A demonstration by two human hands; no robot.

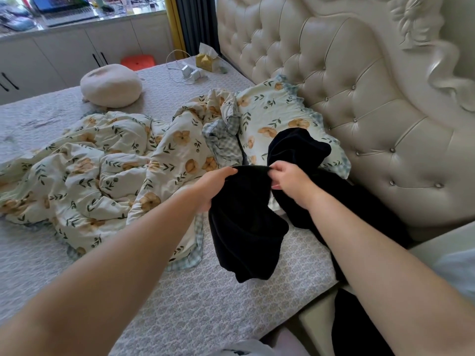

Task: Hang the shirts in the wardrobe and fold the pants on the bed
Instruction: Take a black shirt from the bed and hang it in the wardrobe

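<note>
A black garment (246,227), probably pants, hangs bunched above the bed (200,304) near the headboard. My left hand (214,187) grips its upper edge on the left, and my right hand (291,181) pinches the same edge on the right. The stretch of edge between my hands is pulled taut. More black fabric trails over the floral pillow (272,116) behind my right hand and down past the bed's right edge. I cannot tell whether that fabric is one garment or two.
A crumpled floral quilt (102,170) covers the bed's middle left. A round cream cushion (111,86), chargers with a cable (190,71) and a tissue box (205,60) lie farther back. The tufted headboard (359,98) stands on the right, white cabinets (64,57) behind.
</note>
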